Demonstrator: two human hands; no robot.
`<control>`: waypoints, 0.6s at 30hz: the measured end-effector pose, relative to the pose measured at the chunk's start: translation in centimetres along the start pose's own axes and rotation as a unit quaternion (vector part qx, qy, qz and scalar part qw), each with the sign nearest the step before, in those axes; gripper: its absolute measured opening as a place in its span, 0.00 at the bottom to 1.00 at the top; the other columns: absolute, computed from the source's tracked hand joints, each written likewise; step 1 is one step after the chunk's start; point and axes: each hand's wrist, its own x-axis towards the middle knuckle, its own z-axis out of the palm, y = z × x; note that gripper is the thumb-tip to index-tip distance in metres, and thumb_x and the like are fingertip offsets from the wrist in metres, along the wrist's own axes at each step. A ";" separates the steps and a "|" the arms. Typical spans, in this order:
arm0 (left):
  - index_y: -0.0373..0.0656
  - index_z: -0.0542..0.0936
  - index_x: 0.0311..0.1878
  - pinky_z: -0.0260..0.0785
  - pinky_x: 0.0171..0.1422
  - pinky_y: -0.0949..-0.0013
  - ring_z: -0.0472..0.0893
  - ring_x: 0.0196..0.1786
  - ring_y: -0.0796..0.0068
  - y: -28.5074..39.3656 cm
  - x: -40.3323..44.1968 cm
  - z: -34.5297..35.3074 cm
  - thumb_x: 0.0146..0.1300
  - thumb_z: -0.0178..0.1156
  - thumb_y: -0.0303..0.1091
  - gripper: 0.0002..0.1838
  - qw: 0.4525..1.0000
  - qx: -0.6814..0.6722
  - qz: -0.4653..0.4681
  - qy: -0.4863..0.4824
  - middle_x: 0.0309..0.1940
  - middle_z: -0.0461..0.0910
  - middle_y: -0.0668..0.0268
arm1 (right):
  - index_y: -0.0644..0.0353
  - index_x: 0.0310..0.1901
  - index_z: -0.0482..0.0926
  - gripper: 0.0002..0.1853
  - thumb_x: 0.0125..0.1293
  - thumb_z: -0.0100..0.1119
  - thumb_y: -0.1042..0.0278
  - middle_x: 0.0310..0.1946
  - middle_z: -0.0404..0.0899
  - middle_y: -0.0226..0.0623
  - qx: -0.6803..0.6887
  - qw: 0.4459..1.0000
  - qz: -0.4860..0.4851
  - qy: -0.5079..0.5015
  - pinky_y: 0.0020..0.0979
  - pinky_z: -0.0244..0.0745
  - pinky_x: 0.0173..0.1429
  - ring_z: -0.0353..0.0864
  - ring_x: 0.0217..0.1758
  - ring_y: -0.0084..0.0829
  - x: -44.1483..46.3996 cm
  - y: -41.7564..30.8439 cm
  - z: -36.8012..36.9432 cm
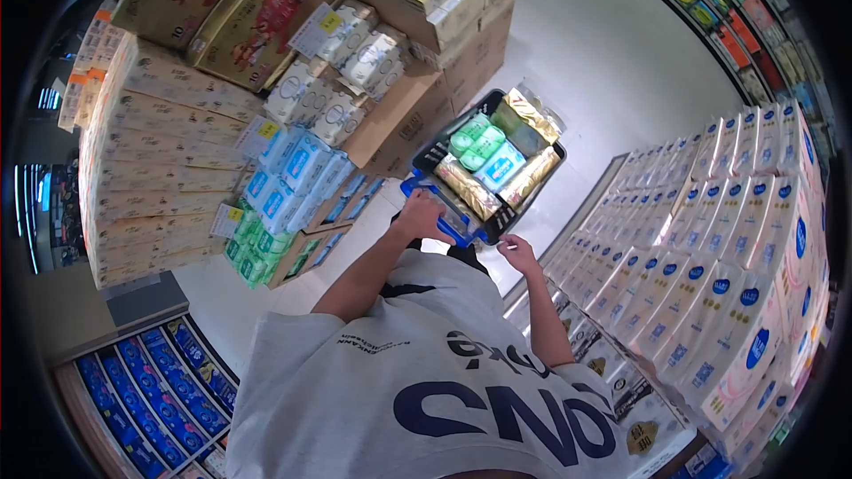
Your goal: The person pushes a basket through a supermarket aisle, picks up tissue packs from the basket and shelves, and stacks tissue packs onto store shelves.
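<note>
A black shopping cart (502, 222) with a blue handle (456, 232) stands in front of me. My left hand (424, 215) is wrapped round the left part of that handle. Just off its right end is my right hand (517, 253), with loosely curled fingers and nothing visible in them. Inside the cart lie green-wrapped packs (477, 141), a light blue pack (500, 167) and gold-coloured packs, one at the front (468, 186), one at the right (530, 179) and one at the far end (525, 118).
To the left, cartons hold white packs (304, 89), blue packs (297, 168) and green packs (257, 248), beside stacked beige packs (177, 142). White tissue packs (701, 257) form a tall stack on the right. Shelves (710, 0) line the far side of the pale floor (603, 35).
</note>
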 end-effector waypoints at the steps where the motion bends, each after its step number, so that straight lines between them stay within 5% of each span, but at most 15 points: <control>1: 0.47 0.85 0.37 0.55 0.65 0.56 0.77 0.51 0.60 0.0 0.0 0.3 0.34 0.63 0.78 0.41 1.000 -0.009 0.001 0.006 0.36 0.82 0.58 | 0.61 0.49 0.81 0.17 0.59 0.63 0.64 0.34 0.83 0.32 -0.030 0.999 -0.015 0.014 0.26 0.76 0.45 0.81 0.38 0.23 0.3 0.6 0.3; 7: 0.47 0.82 0.34 0.60 0.58 0.59 0.78 0.44 0.61 -0.5 -0.6 -0.5 0.43 0.66 0.69 0.32 0.986 -0.100 0.064 0.119 0.33 0.80 0.61 | 0.63 0.45 0.80 0.16 0.59 0.64 0.63 0.32 0.82 0.34 -0.013 0.998 0.052 0.024 0.26 0.76 0.39 0.80 0.31 0.23 3.2 1.2 2.4; 11: 0.46 0.81 0.33 0.64 0.55 0.60 0.80 0.42 0.66 -1.9 0.5 -0.4 0.49 0.66 0.62 0.26 0.978 -0.193 0.029 0.074 0.34 0.82 0.63 | 0.64 0.44 0.79 0.16 0.59 0.64 0.62 0.31 0.82 0.35 -0.038 0.997 0.061 0.020 0.28 0.76 0.39 0.81 0.33 0.25 5.6 -0.9 4.2; 18: 0.46 0.78 0.30 0.71 0.37 0.64 0.80 0.34 0.66 -5.3 3.8 -0.6 0.55 0.65 0.41 0.10 0.960 -0.239 -0.011 0.147 0.28 0.78 0.68 | 0.63 0.50 0.75 0.24 0.55 0.64 0.58 0.38 0.82 0.46 -0.155 0.982 0.103 0.042 0.38 0.77 0.50 0.83 0.42 0.42 14.3 -3.0 8.3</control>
